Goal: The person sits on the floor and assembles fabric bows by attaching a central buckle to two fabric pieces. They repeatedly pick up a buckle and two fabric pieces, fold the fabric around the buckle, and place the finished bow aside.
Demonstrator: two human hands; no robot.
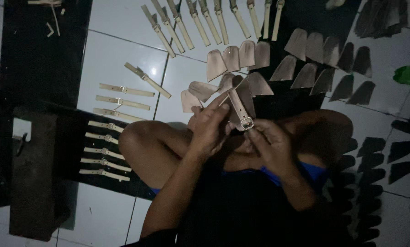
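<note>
Both my hands meet above my crossed legs. My left hand (210,124) and my right hand (268,142) hold one pale strap (238,104) with a sparkling square buckle (246,123) at its lower end. The left fingers pinch the strap's upper part; the right fingers grip at the buckle. The strap tilts up and to the left. Just beyond it, tan shoe-upper pieces (232,57) lie on the white tile floor (122,55).
Several finished buckled straps (105,151) lie in a row on a dark mat at left, more straps (122,101) on the tiles, and a fan of straps (205,23) at the top. Dark shoe-upper pieces (379,155) fill the right. A dark wooden block (35,178) stands at left.
</note>
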